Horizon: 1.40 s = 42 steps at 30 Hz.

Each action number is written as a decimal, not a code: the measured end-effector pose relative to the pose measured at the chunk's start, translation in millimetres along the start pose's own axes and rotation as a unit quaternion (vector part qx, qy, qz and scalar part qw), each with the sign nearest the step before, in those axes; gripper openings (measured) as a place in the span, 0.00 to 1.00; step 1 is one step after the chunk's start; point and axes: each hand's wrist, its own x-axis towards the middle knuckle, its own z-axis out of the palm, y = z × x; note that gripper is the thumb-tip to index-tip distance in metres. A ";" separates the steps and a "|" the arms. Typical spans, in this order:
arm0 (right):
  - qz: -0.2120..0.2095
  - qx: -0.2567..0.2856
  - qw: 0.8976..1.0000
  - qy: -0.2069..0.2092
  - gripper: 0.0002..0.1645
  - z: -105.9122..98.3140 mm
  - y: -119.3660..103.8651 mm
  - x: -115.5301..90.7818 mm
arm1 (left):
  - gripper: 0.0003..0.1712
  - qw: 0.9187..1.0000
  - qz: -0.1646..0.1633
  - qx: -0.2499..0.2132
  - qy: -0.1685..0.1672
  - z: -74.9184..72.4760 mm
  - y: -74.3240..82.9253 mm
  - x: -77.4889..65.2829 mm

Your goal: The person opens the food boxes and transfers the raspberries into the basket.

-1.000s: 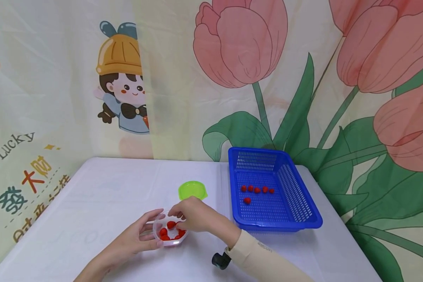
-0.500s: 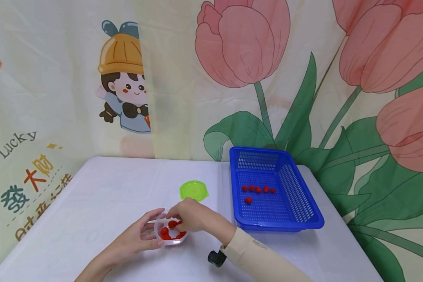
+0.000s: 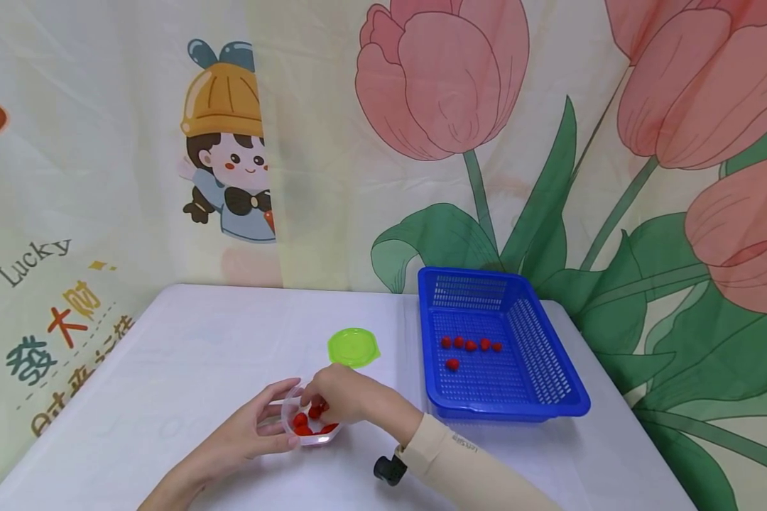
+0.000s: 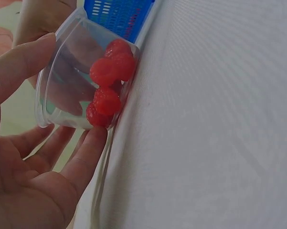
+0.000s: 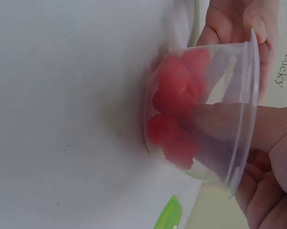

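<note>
My left hand (image 3: 256,426) grips a clear plastic tub (image 3: 317,440) from the left, its thumb near the bottom and fingers round the side. Several red raspberries (image 4: 107,100) lie along the tub's bottom. Over the rim from the right, my right hand (image 3: 345,394) reaches down into the tub with bent fingers. Through the clear wall in the right wrist view, the right thumb (image 5: 212,119) comes right up to the raspberries (image 5: 174,86). I cannot tell whether these fingers pinch one.
Behind the tub lies a bright green lid (image 3: 354,348). A blue plastic basket (image 3: 518,411) stands to the right, with several raspberries (image 3: 471,345) in a row and a single raspberry (image 3: 452,364) in front of them. The white table (image 3: 230,341) backs onto a printed cloth (image 3: 319,142).
My right hand has shifted slightly left and deeper into the tub, over the raspberries. The left hand keeps its grip on the tub. The head view has drifted a little.
</note>
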 end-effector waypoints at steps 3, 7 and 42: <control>-0.021 -0.027 0.999 0.004 0.15 1.2 1.5 1.1 | 0.53 1.000 0.006 0.001 0.000 0.1 0.1 0.6; -0.039 -0.059 0.997 0.012 0.11 5.0 3.4 2.7 | 0.52 1.000 0.012 0.006 0.001 0.3 -0.6 1.1; -0.091 -0.012 0.994 0.058 0.11 -5.0 16.9 -14.7 | 0.53 1.000 -0.004 0.005 0.009 -0.2 -2.9 2.0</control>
